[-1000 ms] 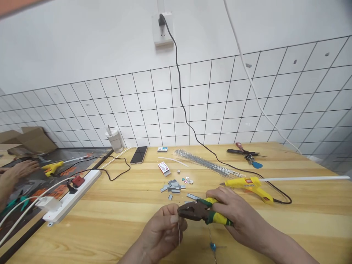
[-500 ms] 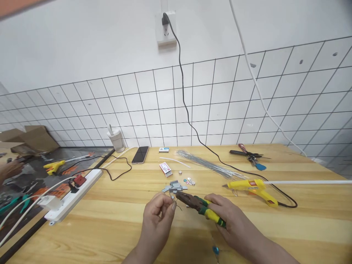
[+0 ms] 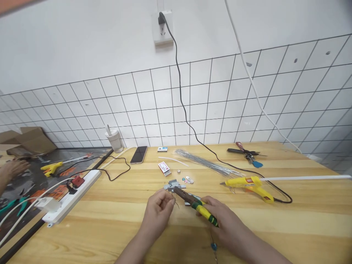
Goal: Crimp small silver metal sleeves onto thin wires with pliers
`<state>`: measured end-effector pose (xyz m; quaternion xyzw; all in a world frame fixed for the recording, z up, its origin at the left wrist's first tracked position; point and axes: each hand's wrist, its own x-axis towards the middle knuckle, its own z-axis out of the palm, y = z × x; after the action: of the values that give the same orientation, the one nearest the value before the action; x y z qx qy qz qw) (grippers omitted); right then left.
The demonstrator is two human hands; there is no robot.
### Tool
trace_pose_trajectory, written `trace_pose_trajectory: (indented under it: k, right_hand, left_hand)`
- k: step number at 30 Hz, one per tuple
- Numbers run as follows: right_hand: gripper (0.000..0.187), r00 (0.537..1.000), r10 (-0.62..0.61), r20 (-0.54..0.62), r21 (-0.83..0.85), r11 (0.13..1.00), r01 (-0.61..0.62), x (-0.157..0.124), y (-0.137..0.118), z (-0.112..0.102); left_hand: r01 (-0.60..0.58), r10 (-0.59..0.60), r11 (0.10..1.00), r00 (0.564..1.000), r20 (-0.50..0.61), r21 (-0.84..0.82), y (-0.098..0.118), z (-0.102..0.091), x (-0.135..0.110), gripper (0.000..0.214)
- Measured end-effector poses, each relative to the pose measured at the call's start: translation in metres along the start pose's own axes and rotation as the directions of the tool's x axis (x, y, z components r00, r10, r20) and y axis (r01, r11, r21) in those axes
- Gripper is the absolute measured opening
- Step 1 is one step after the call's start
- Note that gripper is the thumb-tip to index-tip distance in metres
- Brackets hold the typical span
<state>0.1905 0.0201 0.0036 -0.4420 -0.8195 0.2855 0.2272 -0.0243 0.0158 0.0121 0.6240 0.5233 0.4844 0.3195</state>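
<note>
My left hand is closed, its thumb and fingertips pinching a thin dark wire. In my right hand are pliers with yellow-green handles, their dark jaws pointing up-left close to my left fingertips. Whether the jaws grip the wire I cannot tell. Just beyond them lie small grey metal pieces in a pile. Several small charms rest to the right of that pile. Below my right wrist a blue bead shows on a thin wire.
A yellow glue gun lies on the right, with its black cord trailing. A bundle of wires, a small open box, a phone and scissors sit farther back. At left are a power strip and another person's hand.
The pliers and my right hand have shifted slightly left, and the handles look closer together. My left hand keeps its pinch. The whole view has moved a little.
</note>
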Motion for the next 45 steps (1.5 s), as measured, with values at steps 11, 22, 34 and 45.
trace_pose_trajectory:
  k: [11, 22, 34, 45]
  right_hand:
    - [0.064, 0.981, -0.135, 0.142, 0.06, 0.99, 0.127, -0.004, 0.007, -0.022]
    - [0.06, 0.994, -0.071, 0.087, 0.048, 0.997, 0.068, -0.001, 0.015, -0.018]
    - [0.054, 0.934, -0.356, -0.018, -0.309, 0.891, 0.334, 0.0, 0.02, -0.024]
    - [0.058, 0.908, -0.42, 0.01, -0.365, 0.843, 0.394, -0.003, 0.011, -0.03]
  left_hand:
    - [0.432, -0.249, 0.642, 0.899, 0.361, -0.633, 0.005, 0.0, -0.003, 0.027]
    - [0.37, -0.281, 0.718, 0.929, 0.241, -0.589, 0.006, -0.004, 0.0, 0.023]
    - [0.737, 0.001, -0.036, 0.675, 0.738, -0.675, 0.007, 0.002, -0.014, 0.021]
    - [0.812, 0.074, -0.107, 0.582, 0.81, -0.574, 0.001, 0.011, -0.021, 0.021]
